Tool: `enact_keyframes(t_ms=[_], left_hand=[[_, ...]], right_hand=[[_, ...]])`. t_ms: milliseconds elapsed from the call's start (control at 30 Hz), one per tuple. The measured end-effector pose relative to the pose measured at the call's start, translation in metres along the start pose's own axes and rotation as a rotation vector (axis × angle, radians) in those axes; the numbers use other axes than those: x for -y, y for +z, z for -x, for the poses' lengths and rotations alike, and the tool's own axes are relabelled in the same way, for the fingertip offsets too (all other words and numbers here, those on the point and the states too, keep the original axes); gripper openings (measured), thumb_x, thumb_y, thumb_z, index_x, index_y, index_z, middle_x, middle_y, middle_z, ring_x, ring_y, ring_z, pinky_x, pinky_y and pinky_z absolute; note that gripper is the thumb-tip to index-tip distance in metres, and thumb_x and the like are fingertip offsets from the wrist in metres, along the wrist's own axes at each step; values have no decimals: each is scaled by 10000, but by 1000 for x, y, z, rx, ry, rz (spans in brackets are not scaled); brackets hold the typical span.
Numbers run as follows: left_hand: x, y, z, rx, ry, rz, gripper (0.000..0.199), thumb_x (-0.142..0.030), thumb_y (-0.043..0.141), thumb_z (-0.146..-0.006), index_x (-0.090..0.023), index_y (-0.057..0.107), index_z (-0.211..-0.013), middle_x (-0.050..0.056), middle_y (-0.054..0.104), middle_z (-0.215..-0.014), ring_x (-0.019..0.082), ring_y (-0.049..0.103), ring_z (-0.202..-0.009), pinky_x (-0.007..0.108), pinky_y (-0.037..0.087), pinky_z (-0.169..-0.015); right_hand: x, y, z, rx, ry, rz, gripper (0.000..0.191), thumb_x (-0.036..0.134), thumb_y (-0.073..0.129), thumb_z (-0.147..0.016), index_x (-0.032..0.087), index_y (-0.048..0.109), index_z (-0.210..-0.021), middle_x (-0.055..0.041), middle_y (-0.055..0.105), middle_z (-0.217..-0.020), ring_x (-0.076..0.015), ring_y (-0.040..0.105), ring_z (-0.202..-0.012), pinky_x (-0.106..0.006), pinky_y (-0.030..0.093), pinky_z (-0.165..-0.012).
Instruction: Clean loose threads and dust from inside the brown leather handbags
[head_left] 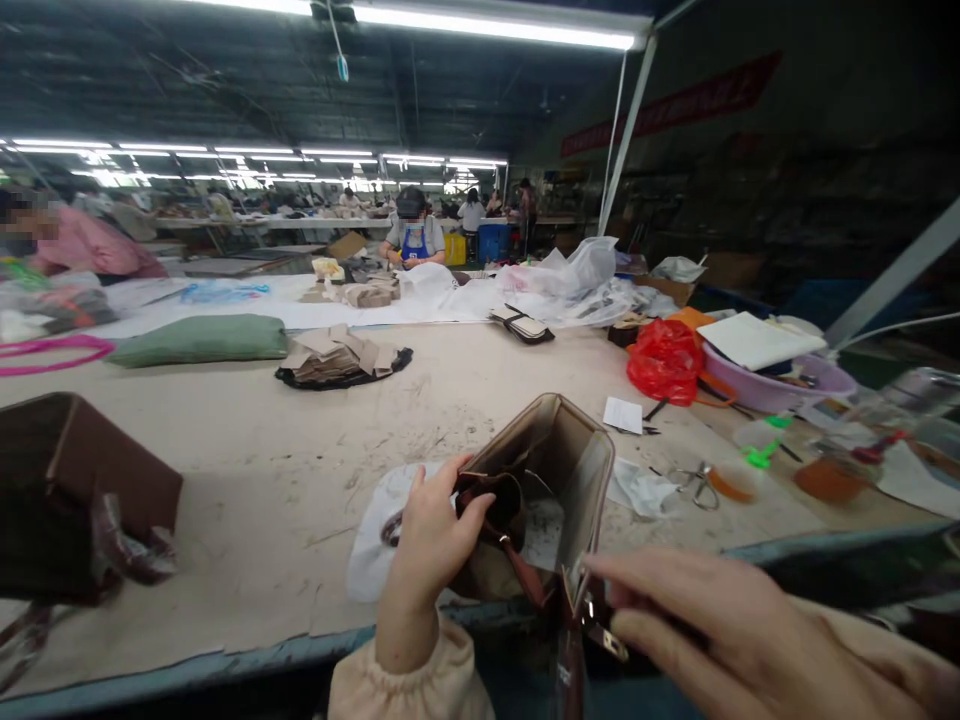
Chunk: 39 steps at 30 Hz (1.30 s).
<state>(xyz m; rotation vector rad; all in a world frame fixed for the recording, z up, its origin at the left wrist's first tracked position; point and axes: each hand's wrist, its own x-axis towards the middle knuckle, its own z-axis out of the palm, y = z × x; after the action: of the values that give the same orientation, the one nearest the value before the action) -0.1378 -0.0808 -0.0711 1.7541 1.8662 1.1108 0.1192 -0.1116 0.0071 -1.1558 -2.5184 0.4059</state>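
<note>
A brown handbag [551, 425] lies with its mouth towards me near the table's front edge, showing a beige lining and a dark inner pouch. My left hand [439, 540] grips its left side, fingers outside and thumb reaching over into the opening. White paper [544, 530] shows inside the bag. At the bag's lower right, my right hand [720, 620] is blurred. Its fingertips meet the rim beside a strap with a metal fitting [604, 635]; whether they pinch anything is unclear. White sheeting [367, 540] lies under the bag's left side.
Another brown bag [120, 470] stands at left. Beyond lie a green cushion-like bundle [202, 340] and stacked beige pieces [341, 358]. Scissors [701, 487], bottles with orange contents [832, 480], a red plastic bag [666, 360] and a purple basin [795, 385] occupy the right. A co-worker [414, 235] sits opposite.
</note>
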Motion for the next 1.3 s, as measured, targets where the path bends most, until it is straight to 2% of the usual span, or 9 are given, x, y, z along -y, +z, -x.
enact_keyframes(t_ms=[133,267,400,633,833,933,1067,1167,1300], left_hand=[[-4,1,1,-31,8,11,349,-228,609,-782,-219,571,-1130,28,702,-1059,221,619,-1013,541,192,-1127],[-5,3,2,-43,22,25,338,-216,596,-791,-223,568,-1128,22,694,-1086,216,615,-1028,527,207,-1124],[-2,5,3,-36,28,7,313,-205,561,-813,-219,573,-1126,27,690,-1104,227,611,-1031,531,263,-1094],[0,7,4,-41,38,-2,302,-211,549,-826,-190,581,-1125,50,692,-1094,238,604,-1042,523,328,-1057],[-4,9,4,-50,32,-2,301,-183,548,-823,-179,587,-1121,54,690,-1108,240,605,-1045,496,364,-1032],[-5,9,4,-35,24,31,285,-156,529,-827,-204,598,-1099,39,697,-1090,228,612,-1034,469,382,-1015],[-5,9,4,-17,43,72,251,-143,529,-828,-239,632,-1036,22,714,-1024,211,638,-955,435,413,-972],[-5,10,3,-49,44,93,210,-174,544,-839,-248,654,-1001,13,724,-988,201,645,-928,411,422,-954],[-4,12,-1,-85,26,91,172,-241,589,-836,-260,664,-989,-2,729,-987,196,645,-945,448,345,-1029]], right_hand=[[9,-6,-72,43,-13,126,349,434,518,-883,257,599,-1173,-41,686,-1042,-198,645,-931,-315,521,-811],[17,12,-105,141,25,327,370,521,502,-862,187,647,-928,-79,689,-865,-260,657,-820,-373,501,-710],[26,27,-104,170,67,418,419,553,445,-876,180,630,-823,-85,684,-773,-282,663,-743,-363,469,-615],[25,42,-105,159,90,435,262,429,480,-885,202,598,-825,-57,677,-762,-255,658,-716,-331,435,-598],[17,41,-111,233,104,538,257,269,421,-910,203,627,-773,-47,680,-744,-203,649,-671,-281,389,-555],[14,33,-112,215,79,569,273,219,399,-914,213,645,-796,-36,681,-748,-187,646,-669,-270,370,-544],[6,21,-121,192,71,586,266,268,442,-901,215,671,-777,-38,690,-753,-190,648,-704,-272,373,-571],[0,17,-129,210,52,477,296,335,447,-910,227,696,-792,-30,702,-765,-166,646,-740,-257,396,-636],[-5,20,-131,210,22,350,314,438,472,-897,239,703,-818,-11,700,-765,-146,633,-718,-237,392,-617]])
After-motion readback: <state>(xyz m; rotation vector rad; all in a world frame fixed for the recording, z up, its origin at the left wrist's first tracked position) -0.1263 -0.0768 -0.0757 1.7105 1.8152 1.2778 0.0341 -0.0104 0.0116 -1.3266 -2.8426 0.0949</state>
